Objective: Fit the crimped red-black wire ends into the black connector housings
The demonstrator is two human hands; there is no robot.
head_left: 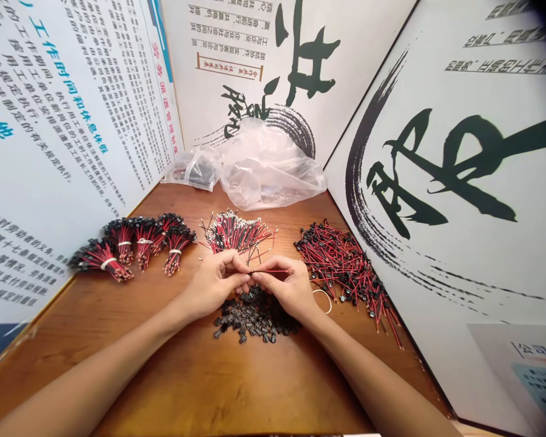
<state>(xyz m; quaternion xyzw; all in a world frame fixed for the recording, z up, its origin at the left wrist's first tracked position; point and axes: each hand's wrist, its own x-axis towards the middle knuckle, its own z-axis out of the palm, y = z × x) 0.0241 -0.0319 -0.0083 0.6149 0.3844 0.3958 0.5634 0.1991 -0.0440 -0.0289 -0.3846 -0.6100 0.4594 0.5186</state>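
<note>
My left hand (216, 280) and my right hand (287, 286) meet at the middle of the wooden table (195, 376), fingers pinched together. Between them runs a thin red and black wire (273, 271); my right hand pinches the wire, and my left fingertips close on its left end, where a small black part may sit, too small to tell. Just below the hands lies a heap of small black plastic connectors (255, 318). Behind the hands is a loose pile of red and black wires with bare metal ends (236, 233).
Several tied bundles of wires with black connectors (131, 243) lie at the left. A large heap of finished wires (346, 267) spreads at the right, a white rubber band (324, 298) beside it. Clear plastic bags (264, 167) fill the back corner. Printed boards (73, 121) wall in the table.
</note>
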